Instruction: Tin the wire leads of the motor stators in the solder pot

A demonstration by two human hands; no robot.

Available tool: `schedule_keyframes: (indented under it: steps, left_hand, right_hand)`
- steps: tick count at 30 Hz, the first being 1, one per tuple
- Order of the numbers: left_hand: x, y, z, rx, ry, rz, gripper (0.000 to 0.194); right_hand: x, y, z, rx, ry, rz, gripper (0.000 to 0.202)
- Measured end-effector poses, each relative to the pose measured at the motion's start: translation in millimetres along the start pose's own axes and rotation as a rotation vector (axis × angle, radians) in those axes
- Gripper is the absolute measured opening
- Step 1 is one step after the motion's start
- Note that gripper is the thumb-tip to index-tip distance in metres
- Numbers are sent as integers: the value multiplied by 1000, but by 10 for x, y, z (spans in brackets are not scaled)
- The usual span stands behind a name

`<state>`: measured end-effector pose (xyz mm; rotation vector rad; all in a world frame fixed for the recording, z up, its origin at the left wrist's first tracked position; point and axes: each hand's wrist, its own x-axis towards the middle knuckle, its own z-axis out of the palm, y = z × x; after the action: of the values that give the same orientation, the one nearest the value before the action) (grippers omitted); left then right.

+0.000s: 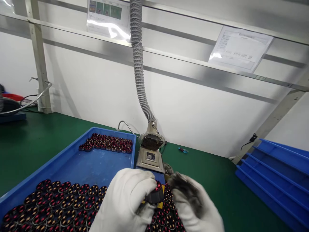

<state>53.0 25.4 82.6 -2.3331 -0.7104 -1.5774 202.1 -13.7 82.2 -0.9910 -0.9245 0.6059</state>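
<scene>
My left hand [130,196], in a white glove, grips a round black part [155,194] with red marks on top. To its right my right hand [193,203], also gloved, is smeared by motion; its fingertips look dark and curled, and I cannot make out what they hold. Rows of round parts with red and tan segments [69,201] fill the near part of a blue tray [54,157], and a smaller group [106,143] lies at its far end. More such parts [170,222] sit beneath and between my hands.
A metal device [151,158] stands behind my hands, under a round hood [152,140] on a grey flexible duct [138,61]. Stacked blue trays [277,180] stand at the right. A small blue-handled tool [183,150] lies on the green table [207,170].
</scene>
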Motion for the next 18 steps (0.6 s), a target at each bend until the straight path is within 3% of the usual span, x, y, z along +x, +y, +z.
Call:
schedule_keyframes:
  steps: [2,4,12,15,18]
  left_hand:
    - [-7,-14,6,-3,16,-17,24]
    - [-6,-30,7,-19,25,-39,27]
    - [37,-87,-84,-391,-112,-220,24]
    - [61,-83,-73,-534,-83,-310,18]
    - [66,-90,-42,-680,-8,-527,21]
  right_hand:
    - [12,51,136,165,-235,155,35]
    - [29,123,250,267,-346,251,37]
    - [115,324,241,355,-380,319,32]
    - [92,326,258,415,-385,383,33]
    - [45,305,260,451,-405,429,38]
